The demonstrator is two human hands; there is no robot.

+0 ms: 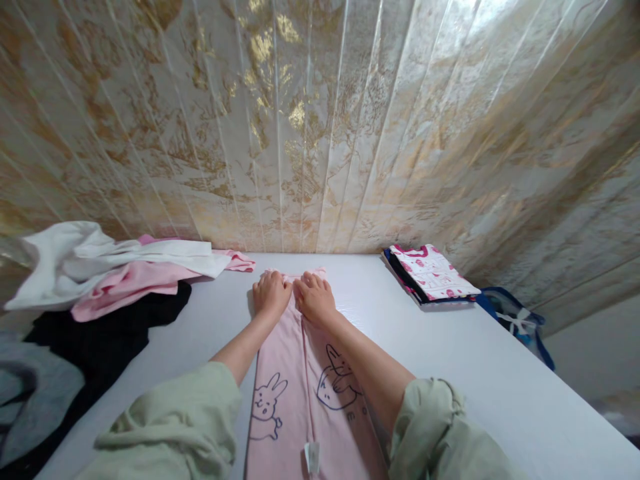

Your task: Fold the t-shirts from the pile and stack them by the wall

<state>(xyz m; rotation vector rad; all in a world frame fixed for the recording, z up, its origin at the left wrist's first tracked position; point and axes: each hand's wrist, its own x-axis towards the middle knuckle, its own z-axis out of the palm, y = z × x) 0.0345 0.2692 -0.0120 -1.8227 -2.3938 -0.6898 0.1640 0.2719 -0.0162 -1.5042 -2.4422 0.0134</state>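
A pink garment (295,393) printed with rabbit outlines lies lengthwise on the white table (450,360), a small white tag near its close end. My left hand (271,294) and my right hand (314,297) rest side by side on its far end, palms down. The fingers of both curl over the far edge of the cloth and press it onto the table. Pale green sleeves are pushed up both forearms.
A loose heap of white, pink and black clothes (105,280) covers the table's left side. A folded stack topped by a white and pink printed piece (430,273) sits at the far right, beside a blue bag (515,317). A gold-patterned wall (320,120) stands behind.
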